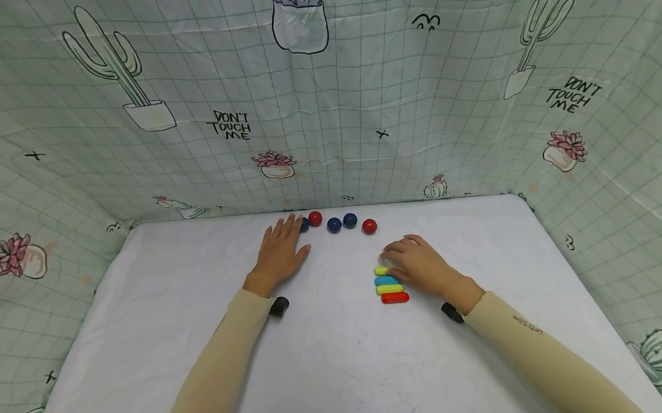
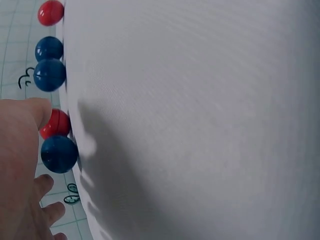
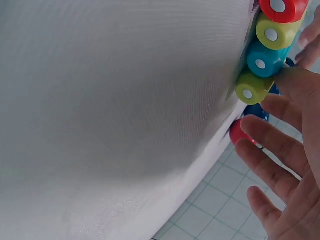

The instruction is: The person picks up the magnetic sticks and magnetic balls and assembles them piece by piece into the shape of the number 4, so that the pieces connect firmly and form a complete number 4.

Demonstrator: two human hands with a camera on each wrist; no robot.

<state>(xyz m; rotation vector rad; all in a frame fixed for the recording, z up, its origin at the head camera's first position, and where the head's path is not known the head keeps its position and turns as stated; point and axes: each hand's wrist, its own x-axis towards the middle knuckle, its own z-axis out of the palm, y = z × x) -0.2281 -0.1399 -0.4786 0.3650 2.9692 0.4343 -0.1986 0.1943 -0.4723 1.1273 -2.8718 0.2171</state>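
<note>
My left hand [image 1: 278,254] lies with straight, spread fingers by the table's far edge, its fingertips at a partly covered blue ball [image 1: 305,225]. Beside that ball sits a red ball [image 1: 315,218]. My right hand [image 1: 421,268] reaches over a column of short, thick sticks, each with a white spot on its end in the right wrist view. From far to near they are a yellow-green stick [image 1: 382,271], a blue stick [image 1: 386,280], another yellow-green stick [image 1: 389,289] and a red stick [image 1: 395,298]. The right thumb appears against the far sticks; the other fingers are loosely bent and spread.
Two more blue balls [image 1: 334,225] and a second red ball [image 1: 369,226] sit along the far edge of the white table [image 1: 338,360]. A patterned cloth [image 1: 327,108] rises behind and at both sides. Both wrists wear dark devices.
</note>
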